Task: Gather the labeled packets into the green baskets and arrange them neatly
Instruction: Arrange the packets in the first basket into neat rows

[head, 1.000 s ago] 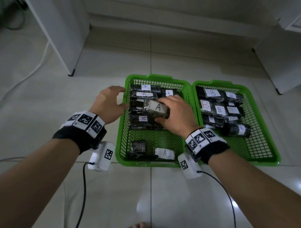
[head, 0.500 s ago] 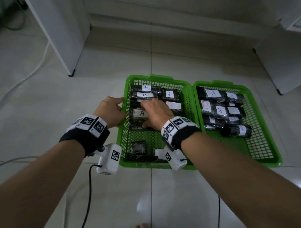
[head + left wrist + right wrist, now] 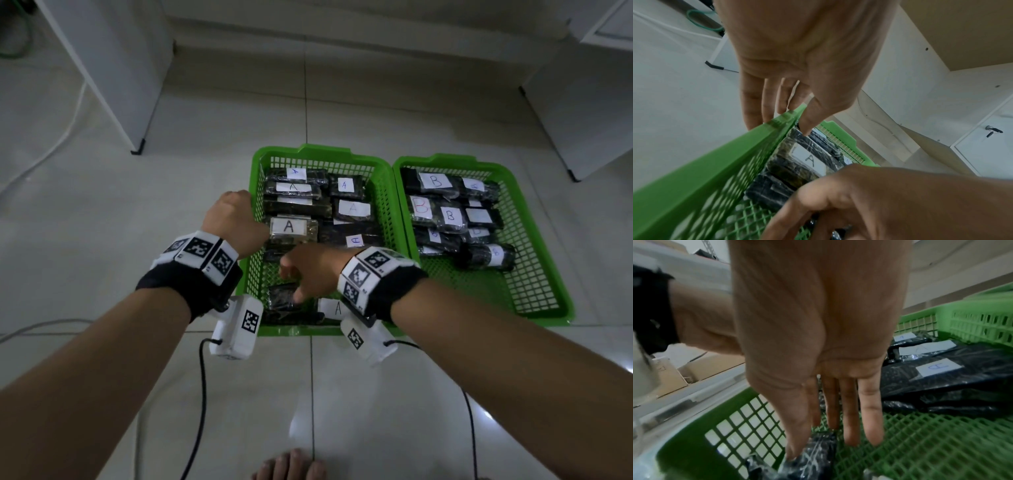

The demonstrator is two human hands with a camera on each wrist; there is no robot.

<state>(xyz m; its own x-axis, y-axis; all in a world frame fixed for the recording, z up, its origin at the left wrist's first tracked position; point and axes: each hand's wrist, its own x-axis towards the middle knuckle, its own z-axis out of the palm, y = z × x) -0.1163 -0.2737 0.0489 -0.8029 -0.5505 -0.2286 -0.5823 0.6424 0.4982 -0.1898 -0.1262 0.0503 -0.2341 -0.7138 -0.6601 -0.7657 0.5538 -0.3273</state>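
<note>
Two green baskets sit side by side on the floor. The left basket (image 3: 322, 152) holds several dark packets labelled A, the right basket (image 3: 548, 318) several labelled B. My left hand (image 3: 236, 212) pinches the left basket's left rim (image 3: 756, 134), fingers outside and thumb inside. My right hand (image 3: 298, 284) reaches down into the near end of the left basket. Its thumb and first fingers close on a dark packet (image 3: 279, 299) whose label is hidden (image 3: 818, 447). Another A packet (image 3: 337, 308) lies beside it, partly under my wrist.
White cabinets stand at the back left (image 3: 113, 85) and the back right (image 3: 589, 113). Cables trail across the tiles at the left (image 3: 51, 150). My bare toes (image 3: 291, 466) show at the bottom edge. The near half of the right basket shows bare mesh.
My right hand set the large A packet down in the left column, then drew back to the dark packet at the basket's near end. My left hand stayed on the rim.
</note>
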